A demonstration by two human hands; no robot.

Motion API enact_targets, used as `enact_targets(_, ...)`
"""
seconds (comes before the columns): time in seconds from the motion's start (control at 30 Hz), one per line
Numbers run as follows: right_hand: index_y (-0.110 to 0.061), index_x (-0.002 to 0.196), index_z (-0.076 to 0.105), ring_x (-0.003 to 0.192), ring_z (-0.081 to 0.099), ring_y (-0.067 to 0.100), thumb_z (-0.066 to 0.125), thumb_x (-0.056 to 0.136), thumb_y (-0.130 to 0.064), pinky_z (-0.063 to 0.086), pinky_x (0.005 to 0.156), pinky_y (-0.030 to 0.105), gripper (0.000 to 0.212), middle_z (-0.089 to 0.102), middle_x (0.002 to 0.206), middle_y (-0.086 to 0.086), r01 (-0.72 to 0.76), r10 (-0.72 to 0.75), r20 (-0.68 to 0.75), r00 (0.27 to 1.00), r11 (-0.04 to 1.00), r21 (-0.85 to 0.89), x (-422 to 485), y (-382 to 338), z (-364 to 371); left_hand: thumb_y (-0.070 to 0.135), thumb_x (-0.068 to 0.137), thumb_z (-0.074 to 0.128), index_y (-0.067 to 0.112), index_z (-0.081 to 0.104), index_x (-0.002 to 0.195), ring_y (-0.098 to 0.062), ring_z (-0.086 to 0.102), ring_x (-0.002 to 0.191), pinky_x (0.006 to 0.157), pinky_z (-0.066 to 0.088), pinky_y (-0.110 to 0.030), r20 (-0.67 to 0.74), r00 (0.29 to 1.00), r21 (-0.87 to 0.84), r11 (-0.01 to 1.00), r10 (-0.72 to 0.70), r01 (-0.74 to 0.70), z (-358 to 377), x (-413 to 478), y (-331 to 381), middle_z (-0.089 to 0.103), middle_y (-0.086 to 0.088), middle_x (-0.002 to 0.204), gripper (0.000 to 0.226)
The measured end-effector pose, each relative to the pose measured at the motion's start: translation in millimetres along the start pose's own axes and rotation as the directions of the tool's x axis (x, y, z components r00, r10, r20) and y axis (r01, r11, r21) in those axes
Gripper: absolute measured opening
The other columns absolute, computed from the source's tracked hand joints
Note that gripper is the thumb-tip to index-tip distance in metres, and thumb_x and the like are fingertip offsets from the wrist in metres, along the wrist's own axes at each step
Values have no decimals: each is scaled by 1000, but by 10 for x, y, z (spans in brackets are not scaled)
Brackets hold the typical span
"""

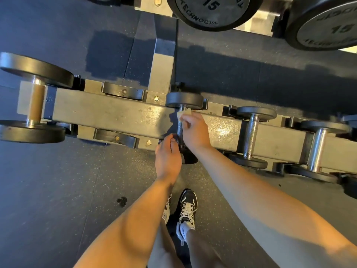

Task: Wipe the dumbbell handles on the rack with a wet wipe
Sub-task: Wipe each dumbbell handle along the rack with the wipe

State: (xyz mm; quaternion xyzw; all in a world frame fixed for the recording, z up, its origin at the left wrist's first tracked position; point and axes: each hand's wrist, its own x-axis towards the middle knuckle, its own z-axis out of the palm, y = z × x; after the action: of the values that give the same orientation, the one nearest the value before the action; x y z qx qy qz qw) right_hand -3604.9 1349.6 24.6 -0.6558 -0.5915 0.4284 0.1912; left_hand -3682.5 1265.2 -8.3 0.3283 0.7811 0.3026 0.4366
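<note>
A small black dumbbell lies across the lower rack rail (108, 117), its chrome knurled handle (180, 127) running away from me. My right hand (195, 130) pinches a small white wet wipe (183, 114) against the far end of that handle, just below the far weight head (184, 99). My left hand (167, 157) grips the near weight head, most of which it hides. Two more small dumbbells sit to the right with bare chrome handles (251, 136) (316, 149).
A larger dumbbell with a brown handle (36, 104) sits at the rail's left end. Two empty black cradles (123, 91) lie between it and my hands. Big 15-marked dumbbell heads (210, 10) hang on the upper tier. Speckled rubber floor and my shoes (186, 211) are below.
</note>
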Motion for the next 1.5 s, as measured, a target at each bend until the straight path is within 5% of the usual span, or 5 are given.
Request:
enact_targets(0.27,-15,119,71,99,58,13,50,102,-9,40,80,16,28,67,113,1,42,-33,127,991,997,-72,-361,287,-24,36,106,28,37,52,135,-14,49,122,86,42,-35,12,1000,148,989,20,-21,6,-36,86,60,10,129,37)
enact_targets(0.47,-14,106,68,89,57,8,50,102,-9,36,66,10,20,63,97,-3,65,-63,-115,991,998,20,17,-19,-23,32,107,31,31,50,141,-18,48,124,92,46,-37,-8,998,205,977,60,-57,16,-46,79,59,5,130,39)
enact_targets(1.07,-16,114,67,90,55,9,50,102,-8,41,74,21,22,60,95,-4,200,-203,-47,978,978,-63,-71,167,-14,30,107,34,28,53,137,-17,46,126,99,42,-37,-55,998,52,998,22,-19,33,-62,72,56,4,130,36)
enact_targets(1.23,-28,138,58,108,52,19,48,102,-12,47,88,29,41,59,114,1,93,-90,42,995,993,-77,-20,200,145,31,107,34,28,52,138,-16,47,126,103,43,-40,-67,997,14,999,31,-30,39,-57,56,57,5,132,36)
enact_targets(1.5,-31,107,75,84,67,21,44,99,-13,58,79,40,37,74,93,2,-32,67,234,970,988,-149,-421,317,-6,41,109,35,50,33,147,-8,40,134,111,37,-37,66,985,8,987,162,-163,-31,-56,17,44,19,140,39)
